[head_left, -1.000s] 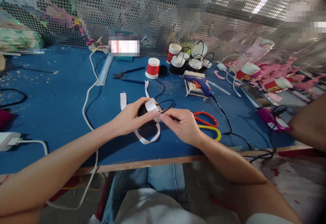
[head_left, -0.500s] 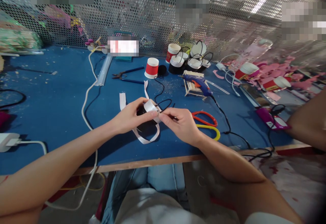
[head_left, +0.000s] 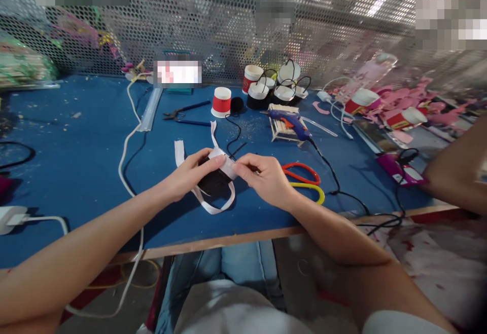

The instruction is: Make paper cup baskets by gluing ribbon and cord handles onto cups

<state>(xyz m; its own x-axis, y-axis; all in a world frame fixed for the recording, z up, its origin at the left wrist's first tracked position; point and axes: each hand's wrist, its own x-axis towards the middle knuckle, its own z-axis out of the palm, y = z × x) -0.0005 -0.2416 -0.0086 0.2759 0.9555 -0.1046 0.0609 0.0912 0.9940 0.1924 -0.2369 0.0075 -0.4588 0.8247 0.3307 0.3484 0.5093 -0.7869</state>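
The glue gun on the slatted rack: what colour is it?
The glue gun is mostly blue with an orange trigger; see the head view.

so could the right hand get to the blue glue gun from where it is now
Probably yes: the glue gun lies just beyond the right hand, with only blue tabletop visible between. Its fingertips are at the white ribbon, though, so it would likely have to leave that first.

The left forearm [head_left: 106,233] and right forearm [head_left: 338,237] slant in from behind the fingers, one on each side. The left hand [head_left: 193,173] curls in a grip, its thumb stretched toward the right fingertips. From where I stand, the right hand [head_left: 268,178] pinches, thumb close to index finger, wrist behind.
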